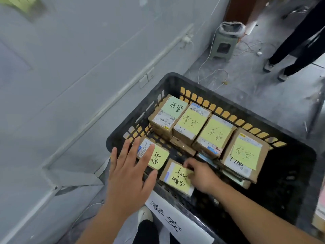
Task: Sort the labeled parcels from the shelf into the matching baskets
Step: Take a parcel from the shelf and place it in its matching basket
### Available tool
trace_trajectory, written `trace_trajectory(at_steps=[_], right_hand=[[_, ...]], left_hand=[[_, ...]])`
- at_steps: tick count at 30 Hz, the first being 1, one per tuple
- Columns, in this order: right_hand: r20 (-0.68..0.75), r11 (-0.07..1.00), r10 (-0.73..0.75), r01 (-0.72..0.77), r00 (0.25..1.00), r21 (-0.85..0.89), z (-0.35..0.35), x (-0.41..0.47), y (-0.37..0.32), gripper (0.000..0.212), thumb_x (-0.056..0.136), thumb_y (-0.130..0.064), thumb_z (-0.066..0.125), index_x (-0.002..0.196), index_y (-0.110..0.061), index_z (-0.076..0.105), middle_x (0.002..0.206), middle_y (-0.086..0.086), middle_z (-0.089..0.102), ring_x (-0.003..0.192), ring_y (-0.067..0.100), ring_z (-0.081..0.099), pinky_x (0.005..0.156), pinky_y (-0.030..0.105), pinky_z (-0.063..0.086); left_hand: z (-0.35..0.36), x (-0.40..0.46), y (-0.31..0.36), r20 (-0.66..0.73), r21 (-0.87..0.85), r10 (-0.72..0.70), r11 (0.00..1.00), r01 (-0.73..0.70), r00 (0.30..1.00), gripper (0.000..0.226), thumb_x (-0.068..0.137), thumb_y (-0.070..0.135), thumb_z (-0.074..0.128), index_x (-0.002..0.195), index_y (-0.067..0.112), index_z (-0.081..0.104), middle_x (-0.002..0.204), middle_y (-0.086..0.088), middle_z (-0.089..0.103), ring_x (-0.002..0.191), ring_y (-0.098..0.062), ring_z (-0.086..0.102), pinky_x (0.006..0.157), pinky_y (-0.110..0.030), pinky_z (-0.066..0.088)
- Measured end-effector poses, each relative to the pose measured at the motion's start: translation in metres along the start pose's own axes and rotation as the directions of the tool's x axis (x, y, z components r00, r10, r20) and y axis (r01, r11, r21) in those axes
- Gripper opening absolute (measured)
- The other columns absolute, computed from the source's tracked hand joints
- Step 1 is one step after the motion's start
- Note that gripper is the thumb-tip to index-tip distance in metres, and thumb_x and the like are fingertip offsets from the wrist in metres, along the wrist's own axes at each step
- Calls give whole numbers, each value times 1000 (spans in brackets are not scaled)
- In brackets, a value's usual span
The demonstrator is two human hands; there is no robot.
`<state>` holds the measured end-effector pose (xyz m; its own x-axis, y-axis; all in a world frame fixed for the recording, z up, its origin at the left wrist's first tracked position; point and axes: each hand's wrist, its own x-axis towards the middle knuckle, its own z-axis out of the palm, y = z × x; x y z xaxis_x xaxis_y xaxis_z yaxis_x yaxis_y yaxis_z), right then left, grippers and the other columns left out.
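Grey concrete floor (263, 95) surrounds a black basket (297, 155) of labeled parcels. Left hand (131, 171) hovers flat over its near corner, fingers straight and spread, holding nothing. Right hand (202, 176) reaches inside, fingers curled on a yellow-labeled parcel (177, 178).

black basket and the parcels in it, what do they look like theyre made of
The black basket looks like moulded plastic, matte and scuffed, with slotted lattice walls. The parcels look like brown corrugated cardboard, with dull, folded edges; each carries a printed label and a pale yellow or green paper note.
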<state>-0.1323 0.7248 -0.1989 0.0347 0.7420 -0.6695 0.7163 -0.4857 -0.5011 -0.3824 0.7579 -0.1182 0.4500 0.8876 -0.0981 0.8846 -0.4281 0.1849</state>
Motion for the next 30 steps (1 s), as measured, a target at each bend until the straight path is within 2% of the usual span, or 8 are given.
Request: trace_trajectory(at_steps=[4, 8, 10, 16, 19, 22, 26, 30], right_hand=[[48, 1000, 16, -16, 999, 9, 1, 0, -5, 31, 93, -6, 55, 107, -32, 46, 99, 8, 64, 79, 23, 61, 68, 41, 53], [15, 998, -14, 15, 1000, -56, -3, -17, -12, 47, 100, -32, 60, 144, -28, 44, 139, 7, 58, 117, 24, 60, 97, 33, 50], [-44, 998, -19, 16, 999, -66, -8, -33, -18, 58, 100, -40, 58, 153, -29, 38, 152, 2, 50, 134, 23, 52, 109, 32, 44], [-309, 998, 26, -43, 951, -50, -16, -112, -48, 65, 100, -57, 51, 157, -37, 29, 160, -11, 39, 142, 13, 42, 115, 32, 38], [-478, 991, 121, -132, 870, 11, -9, -158, -62, 66, 100, -60, 47, 159, -41, 23, 165, -12, 30, 150, 11, 29, 120, 31, 31], [-620, 966, 247, -238, 745, 99, 9, -204, -68, 68, 101, -64, 42, 161, -42, 19, 168, -12, 23, 154, 10, 18, 123, 31, 21], [-692, 902, 423, -346, 585, 258, 57, -270, -66, 69, 100, -70, 34, 161, -45, 12, 169, -14, 16, 156, 12, 9, 126, 36, 18], [-702, 806, 584, -389, 408, 446, 126, -344, -49, 72, 98, -74, 29, 161, -43, 15, 168, -11, 20, 155, 11, 13, 124, 37, 26]], left_hand=[[-2, 0, -1, 31, 59, 0, 998, -2, 1000, 65, 96, 58, 32, 157, 37, 28, 167, 2, 7, 156, -23, 2, 124, -55, 2], [-8, 5, 1, 95, 128, -7, 992, -5, 995, 65, 96, 66, 24, 156, 41, 25, 165, -6, 23, 155, -28, 9, 122, -62, 0], [-13, 15, 4, 122, 137, 54, 988, -71, 991, 66, 96, 68, 22, 156, 42, 23, 164, -7, 26, 155, -28, 11, 121, -63, 1], [-32, 43, 18, 171, 54, 351, 930, -365, 921, 66, 96, 72, 8, 157, 47, 11, 167, -6, 17, 155, -26, 1, 121, -61, -3], [-41, 48, 24, 153, -1, 502, 861, -508, 851, 65, 93, 76, 0, 153, 54, -7, 168, 1, -4, 153, -21, -18, 120, -57, -14], [-52, 42, 39, 157, -38, 615, 785, -618, 773, 67, 91, 77, -3, 153, 53, -10, 168, 3, -9, 152, -20, -23, 120, -55, -17], [-64, 8, 79, 170, -49, 742, 664, -746, 649, 73, 87, 76, -7, 155, 50, -8, 169, 2, -6, 153, -21, -18, 121, -55, -14], [-65, -58, 131, 197, -89, 870, 474, -876, 451, 72, 87, 77, -5, 154, 51, -9, 169, 3, -4, 154, -22, -15, 122, -55, -12]])
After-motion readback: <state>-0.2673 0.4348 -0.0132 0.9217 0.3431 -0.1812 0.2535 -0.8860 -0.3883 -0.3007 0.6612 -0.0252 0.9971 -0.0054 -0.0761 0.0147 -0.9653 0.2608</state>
